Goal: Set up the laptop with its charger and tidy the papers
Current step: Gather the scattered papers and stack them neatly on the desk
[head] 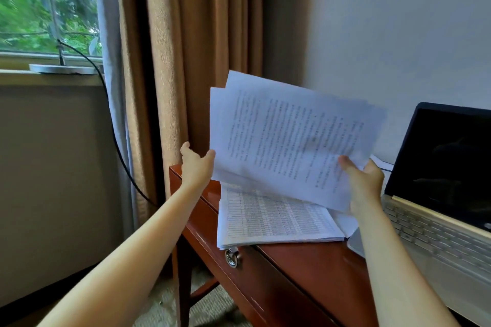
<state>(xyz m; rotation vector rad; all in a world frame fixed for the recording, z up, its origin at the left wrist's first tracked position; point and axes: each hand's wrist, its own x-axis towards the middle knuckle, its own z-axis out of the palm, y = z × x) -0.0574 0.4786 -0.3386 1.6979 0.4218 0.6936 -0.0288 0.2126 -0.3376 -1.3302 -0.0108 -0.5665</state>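
In the head view, the right hand (364,178) pinches a few printed sheets (287,141) at their lower right corner, thumb on the front, and holds them tilted in the air above the surface (305,268). The left hand (196,164) is spread, fingertips touching the sheets' lower left edge. Beneath them a stack of papers (273,218) printed with tables lies near the surface's left end, overhanging the front edge above a ring pull (232,257). The laptop (438,180) stands open with a dark screen at the right end.
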